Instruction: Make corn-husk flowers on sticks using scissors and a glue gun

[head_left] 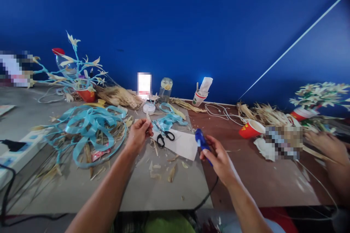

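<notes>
My left hand point(139, 133) pinches a pale husk piece point(148, 115) between thumb and finger; my right hand point(220, 158) curls round a blue corded tool point(201, 142) above the table point(169, 198). Between them I see black-handled scissors point(164, 134) on white paper point(184, 145), blue ribbon point(72, 128) looped farther left.

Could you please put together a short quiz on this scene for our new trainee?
1. Which of the person's own hands holds the blue tool?

2. True or false: the black-handled scissors lie at least partly on the white sheet.

3. What do the fingers of the left hand pinch?
A) a red cup
B) a small pale piece
C) a glass jar

Key
1. The right hand.
2. True.
3. B.
</notes>
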Motion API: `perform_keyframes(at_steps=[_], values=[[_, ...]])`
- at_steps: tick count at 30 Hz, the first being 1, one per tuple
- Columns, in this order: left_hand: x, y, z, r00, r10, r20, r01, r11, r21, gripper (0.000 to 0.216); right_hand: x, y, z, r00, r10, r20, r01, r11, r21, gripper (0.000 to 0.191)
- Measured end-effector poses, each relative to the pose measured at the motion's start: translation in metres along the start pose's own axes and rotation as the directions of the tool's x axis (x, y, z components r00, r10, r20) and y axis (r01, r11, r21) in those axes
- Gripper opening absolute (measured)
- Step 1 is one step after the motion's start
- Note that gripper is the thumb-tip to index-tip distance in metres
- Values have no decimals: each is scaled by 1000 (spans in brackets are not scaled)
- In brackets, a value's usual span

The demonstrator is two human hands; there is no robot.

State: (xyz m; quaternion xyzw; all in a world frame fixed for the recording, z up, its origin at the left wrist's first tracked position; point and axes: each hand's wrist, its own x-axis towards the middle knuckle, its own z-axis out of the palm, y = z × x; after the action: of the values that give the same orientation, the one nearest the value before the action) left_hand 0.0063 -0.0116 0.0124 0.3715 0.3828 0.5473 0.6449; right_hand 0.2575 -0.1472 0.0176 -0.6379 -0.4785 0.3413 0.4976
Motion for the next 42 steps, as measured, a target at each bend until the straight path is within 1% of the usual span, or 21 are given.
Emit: perform_keyframes(at_steps=[2,3,5,7,8,10,12,15,16,19,22,24,27,29,31,33,35,38,40,42], values=[[0,-1,-1,1000,-5,12,5,1000,25,27,3,-18,3,999,-30,23,22,963,268,51],[0,-1,-1,1000,-8,14,8,1000,30,28,6,-27,6,997,-57,58,33,934,356,54],[0,-1,-1,1000,-14,4,14,999,31,29,13,-42,13,986,-74,151,-1,894,448,64],[0,-1,-2,1000,-24,-14,24,999,24,30,21,-47,19,976,-75,207,-37,872,489,73],[0,0,-2,999,-27,-23,28,999,20,30,24,-47,20,975,-70,211,-47,863,503,74],[0,0,-2,999,-36,-20,37,999,16,30,29,-40,22,980,-59,189,-52,845,532,70],[-3,1,0,998,-52,24,52,998,20,29,30,-30,22,986,-46,162,-51,834,549,64],[-10,1,6,982,-107,154,101,994,50,28,30,-15,22,990,-44,132,-35,837,546,61],[-12,1,9,967,-145,209,132,988,78,28,30,-11,22,992,-44,121,-29,839,543,61],[-17,-4,14,919,-245,310,173,955,241,28,29,-1,20,995,-25,101,-34,836,548,58],[-17,-16,15,874,-325,362,164,897,410,29,28,3,17,996,-7,94,-47,829,558,54],[-16,-24,13,851,-364,380,138,851,506,27,28,2,13,996,-23,90,-35,810,585,49],[-15,-27,14,841,-387,378,132,824,551,27,30,-6,7,992,-82,97,-3,750,661,33],[-16,-23,16,852,-375,365,150,843,517,28,33,-15,6,987,-114,116,2,722,692,30],[-17,-17,18,882,-326,341,164,890,426,29,37,-24,11,981,-122,153,-16,728,686,36],[-17,-10,18,925,-253,284,156,933,325,29,40,-31,22,969,-123,213,-50,750,659,43],[-16,-4,16,956,-188,224,130,960,249,29,42,-35,36,951,-136,276,-79,759,647,48],[-12,1,10,982,-119,149,91,979,180,27,41,-37,60,912,-179,370,-101,774,625,49],[-9,3,6,992,-82,92,68,986,150,27,40,-35,73,886,-194,421,-99,809,580,46],[-6,3,2,997,-63,45,57,991,123,27,39,-32,83,871,-201,449,-70,853,517,45]])
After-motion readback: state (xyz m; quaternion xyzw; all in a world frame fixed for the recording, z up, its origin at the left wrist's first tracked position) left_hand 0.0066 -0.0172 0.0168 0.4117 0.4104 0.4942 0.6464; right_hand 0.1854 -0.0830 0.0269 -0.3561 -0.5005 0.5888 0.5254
